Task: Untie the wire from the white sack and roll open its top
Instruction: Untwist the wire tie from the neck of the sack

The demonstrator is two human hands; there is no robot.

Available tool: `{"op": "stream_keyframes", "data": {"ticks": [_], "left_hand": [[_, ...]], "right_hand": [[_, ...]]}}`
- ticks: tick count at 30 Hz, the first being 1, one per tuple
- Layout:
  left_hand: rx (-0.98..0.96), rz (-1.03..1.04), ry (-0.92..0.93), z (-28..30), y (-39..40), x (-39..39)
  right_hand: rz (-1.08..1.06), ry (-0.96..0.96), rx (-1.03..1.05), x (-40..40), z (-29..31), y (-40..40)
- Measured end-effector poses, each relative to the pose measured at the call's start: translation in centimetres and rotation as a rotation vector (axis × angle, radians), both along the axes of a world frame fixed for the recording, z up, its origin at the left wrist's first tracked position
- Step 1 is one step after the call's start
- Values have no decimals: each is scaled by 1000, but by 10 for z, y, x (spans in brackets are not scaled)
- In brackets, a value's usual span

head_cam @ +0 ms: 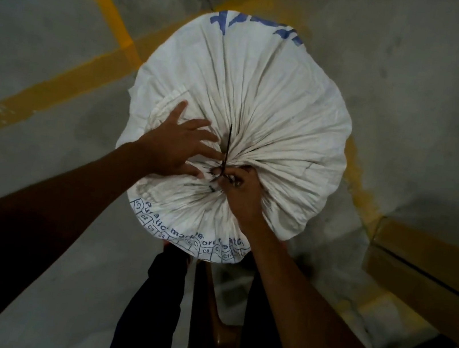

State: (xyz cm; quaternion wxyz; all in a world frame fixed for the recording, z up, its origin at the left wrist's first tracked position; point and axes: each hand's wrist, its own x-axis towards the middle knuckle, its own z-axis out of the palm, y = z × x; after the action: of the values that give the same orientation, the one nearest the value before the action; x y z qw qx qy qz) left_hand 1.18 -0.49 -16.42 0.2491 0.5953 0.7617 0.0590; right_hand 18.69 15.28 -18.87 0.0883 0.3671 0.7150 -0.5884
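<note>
A full white sack (270, 96) with blue print stands upright on the floor, seen from above, its top gathered into tight pleats. A thin dark wire (227, 146) binds the gathered neck, one end sticking up. My right hand (242, 191) pinches the wire at the knot, fingers closed on it. My left hand (177, 141) lies flat on the pleated cloth just left of the knot, fingers spread, its fingertips touching the neck.
The sack stands on a grey concrete floor (35, 22) marked with yellow painted lines (105, 0). Brown cardboard boxes (430, 266) lie at the right. My dark-trousered legs (153, 306) are below the sack.
</note>
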Motion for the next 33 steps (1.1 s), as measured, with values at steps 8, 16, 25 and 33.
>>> {"op": "stream_keyframes", "data": {"ticks": [8,16,25,33], "left_hand": [[8,211,-90,12,12,17],[109,323,-65,15,34,41],[123,520,-24,15,43,55],[236,728,-63,30,52,41]], "right_hand": [[-81,96,-270,26,15,22],[-118,167,-659,43,23,40],[-82,246,-808,57,33,58],[29,216,-613,51,49,72]]}}
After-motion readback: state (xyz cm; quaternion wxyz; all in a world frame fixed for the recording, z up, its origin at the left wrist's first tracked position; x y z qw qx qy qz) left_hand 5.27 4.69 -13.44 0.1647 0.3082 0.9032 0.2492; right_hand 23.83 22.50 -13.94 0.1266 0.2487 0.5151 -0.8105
